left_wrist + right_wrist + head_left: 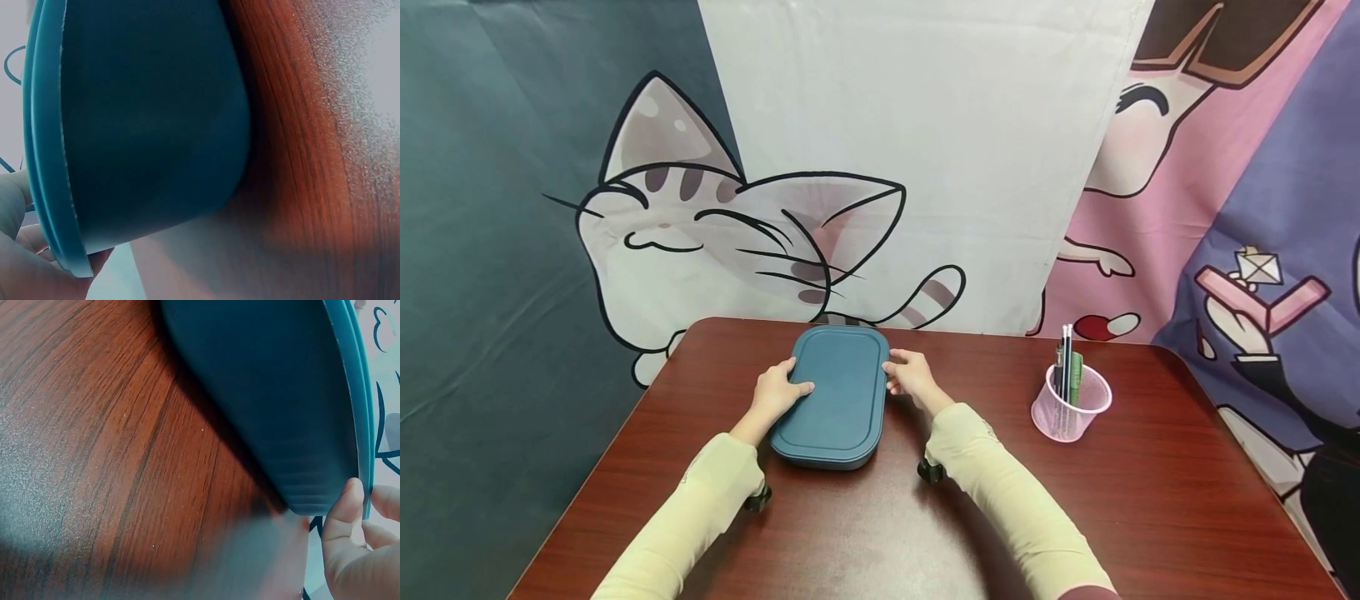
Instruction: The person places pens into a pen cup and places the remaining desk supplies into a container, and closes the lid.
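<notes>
A blue rectangular storage box point(829, 458) with rounded corners stands on the table, its matching lid point(838, 392) in place on top. At the left edge, my left hand point(773, 393) grips the lid, with the thumb lying over the top. The left wrist view shows fingers point(37, 269) of that hand bent around the rim, below the box's dark side wall point(150, 125). Across from it, my right hand point(913, 377) pinches the lid's right edge near the far corner. In the right wrist view, a fingertip point(353, 490) presses just under the rim.
A pink mesh pen holder point(1052, 417) with several pens and a green item stands at the right of the brown wooden table point(1150, 483). Behind the table's back edge hangs a cartoon-printed cloth point(925, 125).
</notes>
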The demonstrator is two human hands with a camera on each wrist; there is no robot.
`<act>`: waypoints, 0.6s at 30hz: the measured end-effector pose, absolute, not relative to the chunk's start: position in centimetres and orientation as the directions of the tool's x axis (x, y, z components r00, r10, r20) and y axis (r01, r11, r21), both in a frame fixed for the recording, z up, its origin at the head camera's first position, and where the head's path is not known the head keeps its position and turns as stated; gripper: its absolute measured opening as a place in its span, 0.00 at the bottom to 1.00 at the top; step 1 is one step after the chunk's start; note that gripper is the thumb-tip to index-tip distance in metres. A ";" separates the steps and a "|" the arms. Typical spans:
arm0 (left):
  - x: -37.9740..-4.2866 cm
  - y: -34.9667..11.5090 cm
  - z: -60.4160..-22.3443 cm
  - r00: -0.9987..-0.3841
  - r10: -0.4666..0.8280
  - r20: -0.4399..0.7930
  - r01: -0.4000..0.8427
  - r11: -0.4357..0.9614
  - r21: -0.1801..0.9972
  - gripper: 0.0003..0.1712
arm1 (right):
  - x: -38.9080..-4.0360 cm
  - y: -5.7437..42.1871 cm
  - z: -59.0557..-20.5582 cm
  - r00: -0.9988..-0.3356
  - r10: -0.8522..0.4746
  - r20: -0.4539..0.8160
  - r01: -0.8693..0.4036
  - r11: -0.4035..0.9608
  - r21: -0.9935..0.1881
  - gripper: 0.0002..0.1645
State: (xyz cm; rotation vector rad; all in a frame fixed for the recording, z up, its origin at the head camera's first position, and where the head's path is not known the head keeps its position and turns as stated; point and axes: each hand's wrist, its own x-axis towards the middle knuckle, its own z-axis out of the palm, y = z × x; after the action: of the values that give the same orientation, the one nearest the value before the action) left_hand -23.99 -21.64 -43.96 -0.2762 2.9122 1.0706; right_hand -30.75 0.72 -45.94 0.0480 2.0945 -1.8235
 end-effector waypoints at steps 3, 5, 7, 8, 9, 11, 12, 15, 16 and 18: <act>-23.9 -21.7 -43.9 -0.986 -0.144 -0.086 -0.165 0.746 0.645 0.38 | -30.6 0.8 -45.8 -0.936 -0.205 -0.287 0.254 0.173 -0.952 0.27; -23.9 -21.9 -43.9 -0.987 -0.139 -0.085 -0.160 0.737 0.656 0.38 | -30.4 1.1 -45.5 -0.939 -0.195 -0.283 0.251 0.172 -0.953 0.27; -23.9 -22.1 -43.8 -0.986 -0.149 -0.075 -0.160 0.725 0.670 0.37 | -30.4 1.6 -45.2 -0.944 -0.179 -0.279 0.252 0.157 -0.955 0.26; -23.9 -22.3 -43.7 -0.985 -0.159 -0.067 -0.162 0.716 0.679 0.36 | -30.4 1.9 -45.0 -0.946 -0.170 -0.277 0.254 0.146 -0.956 0.25; -23.9 -22.5 -43.5 -0.984 -0.171 -0.056 -0.162 0.711 0.684 0.35 | -30.4 2.2 -44.7 -0.947 -0.162 -0.276 0.256 0.132 -0.958 0.25; -24.0 -23.0 -43.1 -0.980 -0.200 -0.026 -0.161 0.700 0.696 0.34 | -30.5 3.1 -44.0 -0.952 -0.148 -0.266 0.253 0.103 -0.962 0.23; -24.0 -23.3 -42.8 -0.977 -0.215 -0.010 -0.160 0.697 0.699 0.33 | -30.5 3.5 -43.5 -0.954 -0.144 -0.264 0.253 0.092 -0.963 0.21; -24.0 -24.1 -42.1 -0.971 -0.236 0.044 -0.140 0.707 0.693 0.31 | -30.3 5.0 -42.1 -0.958 -0.144 -0.249 0.244 0.055 -0.968 0.19; -24.1 -24.4 -41.9 -0.968 -0.242 0.060 -0.135 0.710 0.691 0.30 | -30.2 5.5 -41.7 -0.959 -0.146 -0.242 0.238 0.046 -0.970 0.19; -24.1 -24.8 -41.6 -0.965 -0.249 0.085 -0.126 0.721 0.681 0.30 | -30.0 6.7 -40.8 -0.961 -0.152 -0.231 0.230 0.026 -0.973 0.19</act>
State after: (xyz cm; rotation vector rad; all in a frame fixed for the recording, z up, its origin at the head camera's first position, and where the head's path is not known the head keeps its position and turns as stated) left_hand -24.11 -24.81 -41.56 -0.3373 3.0711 1.1950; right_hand -29.99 6.70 -40.76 0.0802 2.0339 -2.0181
